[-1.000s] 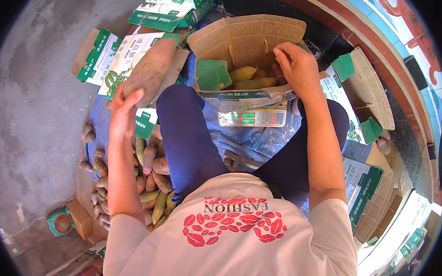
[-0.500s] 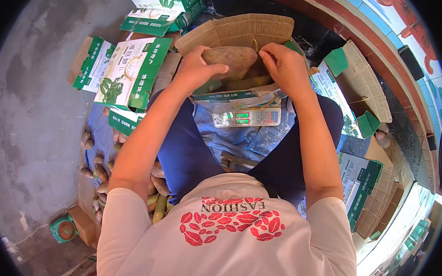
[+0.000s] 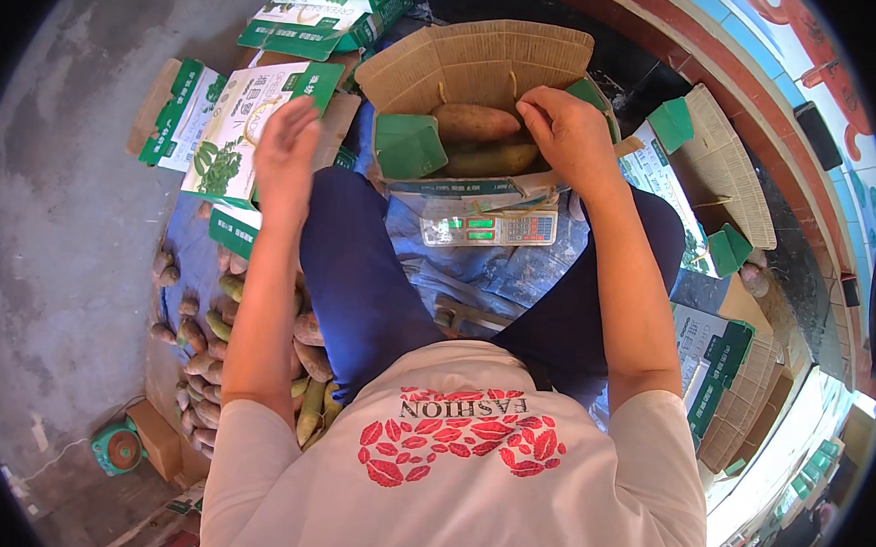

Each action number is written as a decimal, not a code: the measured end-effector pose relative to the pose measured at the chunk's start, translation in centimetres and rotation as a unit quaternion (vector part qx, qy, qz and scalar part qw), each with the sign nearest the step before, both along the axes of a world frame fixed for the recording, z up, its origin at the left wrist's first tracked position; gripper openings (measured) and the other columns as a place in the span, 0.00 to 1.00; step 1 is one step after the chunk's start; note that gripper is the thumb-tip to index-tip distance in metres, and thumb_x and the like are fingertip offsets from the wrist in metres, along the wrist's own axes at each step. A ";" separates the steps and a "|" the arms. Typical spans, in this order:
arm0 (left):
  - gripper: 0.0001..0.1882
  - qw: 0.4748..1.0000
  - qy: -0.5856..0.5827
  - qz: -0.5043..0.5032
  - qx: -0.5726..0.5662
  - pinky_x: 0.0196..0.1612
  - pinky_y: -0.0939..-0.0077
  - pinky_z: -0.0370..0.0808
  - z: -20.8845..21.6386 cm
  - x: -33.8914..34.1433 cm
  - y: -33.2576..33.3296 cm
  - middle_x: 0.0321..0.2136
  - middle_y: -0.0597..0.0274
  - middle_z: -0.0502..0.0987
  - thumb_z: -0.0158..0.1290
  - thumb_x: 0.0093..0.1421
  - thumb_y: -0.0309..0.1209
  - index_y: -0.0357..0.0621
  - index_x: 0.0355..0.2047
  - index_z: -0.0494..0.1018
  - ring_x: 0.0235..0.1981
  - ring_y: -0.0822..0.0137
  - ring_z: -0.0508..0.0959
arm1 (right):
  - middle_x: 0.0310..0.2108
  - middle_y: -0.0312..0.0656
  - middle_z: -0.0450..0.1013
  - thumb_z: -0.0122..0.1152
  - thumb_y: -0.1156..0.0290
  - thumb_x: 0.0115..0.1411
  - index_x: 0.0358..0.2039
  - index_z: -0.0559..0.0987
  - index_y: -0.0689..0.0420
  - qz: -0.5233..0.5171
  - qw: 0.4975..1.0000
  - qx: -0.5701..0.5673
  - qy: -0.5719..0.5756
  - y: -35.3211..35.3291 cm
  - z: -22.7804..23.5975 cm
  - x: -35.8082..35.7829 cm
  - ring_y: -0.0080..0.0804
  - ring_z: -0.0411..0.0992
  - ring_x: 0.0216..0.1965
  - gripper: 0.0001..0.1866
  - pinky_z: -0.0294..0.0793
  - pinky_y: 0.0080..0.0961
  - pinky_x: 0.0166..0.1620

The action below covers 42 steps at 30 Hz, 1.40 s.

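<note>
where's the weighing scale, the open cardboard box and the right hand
weighing scale [image 3: 490,227], head view, on its display panel
open cardboard box [image 3: 489,53], head view, on its back flap
right hand [image 3: 564,132], head view, back of hand

Wears a pale pink short-sleeved cotton T-shirt [image 3: 467,473] printed across the chest with dark block lettering above a cluster of red petal shapes. Dark navy blue trousers [image 3: 369,270] on both legs. Bare forearms, left hand [image 3: 286,152] and right hand [image 3: 569,132] ungloved, no rings or watch.
</note>
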<state>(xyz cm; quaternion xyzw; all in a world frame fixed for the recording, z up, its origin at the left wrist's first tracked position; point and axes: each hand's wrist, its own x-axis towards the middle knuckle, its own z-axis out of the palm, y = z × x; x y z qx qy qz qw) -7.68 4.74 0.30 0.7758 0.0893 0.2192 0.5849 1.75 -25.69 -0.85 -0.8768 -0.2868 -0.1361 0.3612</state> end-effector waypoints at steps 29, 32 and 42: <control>0.19 0.840 0.506 0.084 0.178 0.45 0.64 0.74 -32.0 -29.7 10.8 0.35 0.49 0.79 0.59 0.49 0.37 0.41 0.41 0.76 0.40 0.53 0.78 | 0.29 0.47 0.75 0.58 0.69 0.57 0.32 0.78 0.60 0.009 0.997 -0.072 0.011 0.9 -1.3 -0.4 0.47 0.74 0.32 0.07 0.72 0.34 0.35; 0.25 0.836 0.502 0.134 0.175 0.48 0.62 0.72 -33.2 -31.6 11.0 0.40 0.46 0.78 0.59 0.48 0.37 0.40 0.47 0.73 0.44 0.51 0.77 | 0.29 0.47 0.75 0.58 0.70 0.57 0.32 0.78 0.60 0.018 0.998 -0.067 0.005 1.3 -1.0 -0.3 0.46 0.74 0.31 0.07 0.72 0.33 0.34; 0.29 0.822 0.548 -0.024 0.156 0.53 0.64 0.68 -39.4 -33.3 10.8 0.47 0.49 0.74 0.58 0.50 0.35 0.44 0.54 0.67 0.51 0.48 0.72 | 0.29 0.45 0.75 0.57 0.69 0.56 0.31 0.78 0.57 -0.004 0.997 -0.072 0.026 1.3 -1.0 -0.4 0.47 0.74 0.32 0.06 0.73 0.36 0.36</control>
